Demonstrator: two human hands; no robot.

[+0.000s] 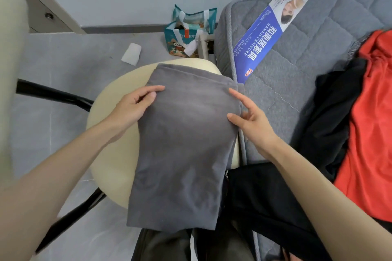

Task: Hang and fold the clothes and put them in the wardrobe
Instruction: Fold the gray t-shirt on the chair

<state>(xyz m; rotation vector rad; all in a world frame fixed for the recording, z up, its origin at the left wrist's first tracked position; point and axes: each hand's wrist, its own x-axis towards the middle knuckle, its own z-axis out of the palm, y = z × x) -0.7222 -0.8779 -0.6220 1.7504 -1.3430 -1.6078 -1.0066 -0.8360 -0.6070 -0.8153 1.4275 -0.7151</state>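
Observation:
A grey garment (pixel 182 144), folded into a long flat rectangle, lies over the cream seat of a chair (pixel 114 154) and hangs off its near edge. My left hand (pixel 135 104) grips the garment's left edge near the top, thumb on top of the cloth. My right hand (pixel 248 116) holds the right edge, thumb on the cloth and the fingers spread along the side. A red garment (pixel 369 129) and a black garment (pixel 331 125) lie in a heap on the grey mattress (pixel 297 53) to the right. Another black cloth (pixel 258 203) lies at the mattress's near corner.
A teal paper shopping bag (pixel 186 34) stands on the grey floor beyond the chair, beside the mattress. A white tissue (pixel 131 53) lies on the floor. The chair's black metal legs (pixel 55 93) reach out to the left. A blue label (pixel 261 44) lies on the mattress.

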